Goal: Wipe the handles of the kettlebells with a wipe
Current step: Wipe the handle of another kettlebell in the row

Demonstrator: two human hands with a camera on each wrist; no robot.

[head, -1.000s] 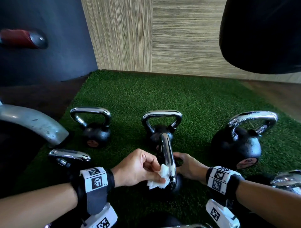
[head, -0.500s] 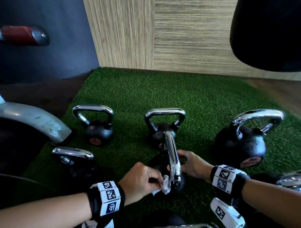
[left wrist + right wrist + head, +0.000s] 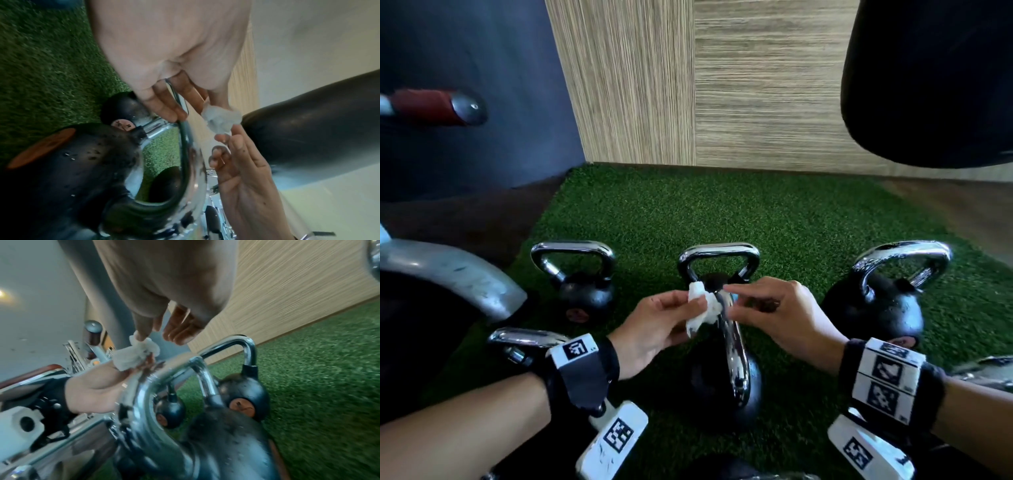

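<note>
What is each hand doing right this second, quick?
Left hand: pinches the crumpled white wipe at the top of the near kettlebell's chrome handle.
Right hand: fingertips reach to the wipe; whether they grip it cannot be told.

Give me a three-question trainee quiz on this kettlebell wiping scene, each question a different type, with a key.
1. True or false: the wipe lies flat on the green turf.
2. Which hand holds the wipe? A) left hand B) right hand C) neither
3. Fill in: the handle of the nearest kettlebell is made of shiny ____.

Key: 1. False: it is pinched in fingers above the handle. 2. A; the right hand's fingertips only meet it at the handle's top. 3. Chrome-like metal.
</note>
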